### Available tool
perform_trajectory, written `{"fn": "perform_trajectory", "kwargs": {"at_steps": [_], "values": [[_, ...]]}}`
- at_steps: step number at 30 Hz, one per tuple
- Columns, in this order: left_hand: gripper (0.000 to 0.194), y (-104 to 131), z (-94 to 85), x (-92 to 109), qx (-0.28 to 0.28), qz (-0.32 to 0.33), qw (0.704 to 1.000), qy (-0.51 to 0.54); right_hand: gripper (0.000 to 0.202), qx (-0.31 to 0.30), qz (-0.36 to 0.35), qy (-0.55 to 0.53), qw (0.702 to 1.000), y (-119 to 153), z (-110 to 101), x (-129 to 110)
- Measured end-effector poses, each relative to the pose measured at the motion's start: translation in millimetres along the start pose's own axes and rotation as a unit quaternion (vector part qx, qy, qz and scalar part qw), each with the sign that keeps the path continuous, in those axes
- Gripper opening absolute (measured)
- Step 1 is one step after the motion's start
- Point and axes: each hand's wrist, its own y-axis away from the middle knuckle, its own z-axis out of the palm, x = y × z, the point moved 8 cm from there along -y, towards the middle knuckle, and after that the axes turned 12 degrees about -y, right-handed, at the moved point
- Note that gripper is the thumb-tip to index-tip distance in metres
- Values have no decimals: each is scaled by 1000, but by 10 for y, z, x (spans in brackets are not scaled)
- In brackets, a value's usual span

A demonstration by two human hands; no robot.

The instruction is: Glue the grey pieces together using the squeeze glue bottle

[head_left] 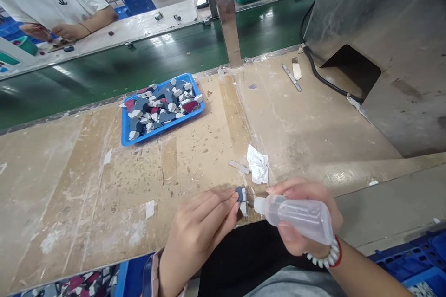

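Near the front edge of the bench, my left hand (205, 220) pinches a small grey-blue and white molded piece (243, 201) between thumb and fingers. Wrapped around a clear plastic squeeze bottle (303, 218) with a white cap is my right hand (313, 213). The bottle lies tilted sideways, and its tip points at the white side of the piece, very close to it; whether they touch I cannot tell. Just beyond the hands are a crumpled white tissue (258, 164) and a short flat grey strip (239, 166).
A blue tray (163, 129) heaped with similar grey, white and maroon pieces stands at the left. A knife-like tool (291, 77) lies at the back, near a metal housing (393, 55) with a black cable. Across the green conveyor belt (167, 58), other people work.
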Motion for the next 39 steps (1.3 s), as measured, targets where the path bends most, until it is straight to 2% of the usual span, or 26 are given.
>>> {"fn": "perform_trajectory", "kwargs": {"at_steps": [5,17,29,33,39], "values": [[9,18,27,-95,-6,-30,999,37,31,-47,2,8,999,0,46,-12],[11,18,95,-215,-21,-93,991,95,27,-51,-1,32,998,6,47,-2],[12,-11,77,-211,-7,-104,988,114,27,-77,10,-2,997,69,43,21],[14,-3,70,-221,-4,-109,987,114,29,-68,1,-11,998,88,32,30],[15,2,77,-224,-8,-116,987,115,25,-85,-41,29,995,44,62,-48]]}}
